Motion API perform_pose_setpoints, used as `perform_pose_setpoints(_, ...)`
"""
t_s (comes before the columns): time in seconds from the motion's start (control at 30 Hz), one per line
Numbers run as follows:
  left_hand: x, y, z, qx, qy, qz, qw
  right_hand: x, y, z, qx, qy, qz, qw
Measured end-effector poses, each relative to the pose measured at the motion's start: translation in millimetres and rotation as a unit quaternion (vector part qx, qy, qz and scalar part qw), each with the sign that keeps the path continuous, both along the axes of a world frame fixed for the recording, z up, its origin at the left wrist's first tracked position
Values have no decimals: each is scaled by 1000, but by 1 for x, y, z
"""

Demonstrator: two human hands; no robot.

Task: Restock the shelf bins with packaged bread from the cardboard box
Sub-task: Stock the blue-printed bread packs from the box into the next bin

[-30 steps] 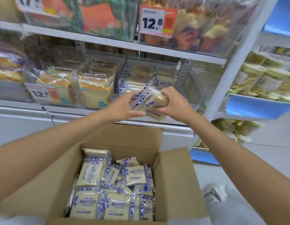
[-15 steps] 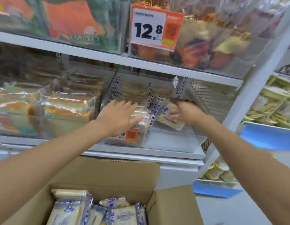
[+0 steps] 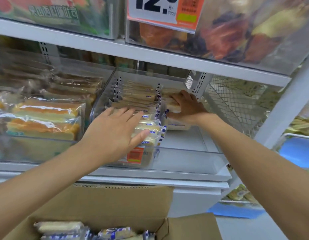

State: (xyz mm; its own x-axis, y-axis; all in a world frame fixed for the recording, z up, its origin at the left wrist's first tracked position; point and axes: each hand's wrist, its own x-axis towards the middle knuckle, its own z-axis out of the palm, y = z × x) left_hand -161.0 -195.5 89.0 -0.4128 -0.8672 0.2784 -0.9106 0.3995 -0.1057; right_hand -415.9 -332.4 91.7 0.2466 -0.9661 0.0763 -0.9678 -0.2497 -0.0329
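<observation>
Centre of frame: a clear bin (image 3: 190, 151) on the mid shelf is part-filled w/ bread packs (image 3: 141, 99), stood on edge in a row, blue-and-white seals at their right ends. The L hand (image 3: 114, 129) is laid flat on the front of that row. Its fingers are straight and spread, the thumb is pressed against a front pack, and nothing is gripped.

Right of centre: the R hand (image 3: 186, 106) is curled round a held pack (image 3: 172, 108) in a 2nd row, fingers over the top, thumb below. The pack is inside the bin, just beside the 1st row. Whether one pack or more is grasped can't be told.

Bottom of frame: the cardboard box (image 3: 115, 201) is open, w/ more packs (image 3: 60, 227) seen in it.

Left: a neighbouring bin is filled w/ orange-crusted slices (image 3: 44, 118). Top centre: a price tag (image 3: 164, 11) is hung on an upper bin. Right: a wire mesh panel (image 3: 237, 104) is set beside the clear bin.
</observation>
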Motion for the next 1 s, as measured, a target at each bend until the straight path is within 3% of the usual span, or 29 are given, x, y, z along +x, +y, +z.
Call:
perform_pose_setpoints(0.13, -1, 0, -1, 1, 8, 3, 1000, 0, 3, 0, 18, -57, -8, 998)
perform_pose_setpoints(0.27, -2, 1, 0, 6, 11, 9, 1000, -9, 14, -1, -18, -105, -87, 991)
perform_pose_setpoints(0.43, -2, 1, 0, 15, 23, 10, 1000, 5, 7, -8, 44, -171, -87, 981)
perform_pose_setpoints(0.67, -2, 2, 3, 24, 18, 8, 1000, -5, 21, 2, 37, -79, -115, 989)
perform_pose_setpoints(0.8, 0, 1, 4, 43, 25, 6, 999, -5, 43, 9, -16, 20, -58, 998)
perform_pose_setpoints(0.93, 1, 11, 11, 30, 120, -29, 992, 10, 91, 31, -53, -90, 29, 994)
perform_pose_setpoints(1.0, 2, 29, 16, -33, 194, -54, 979, 28, 125, 35, -106, -136, 50, 984)
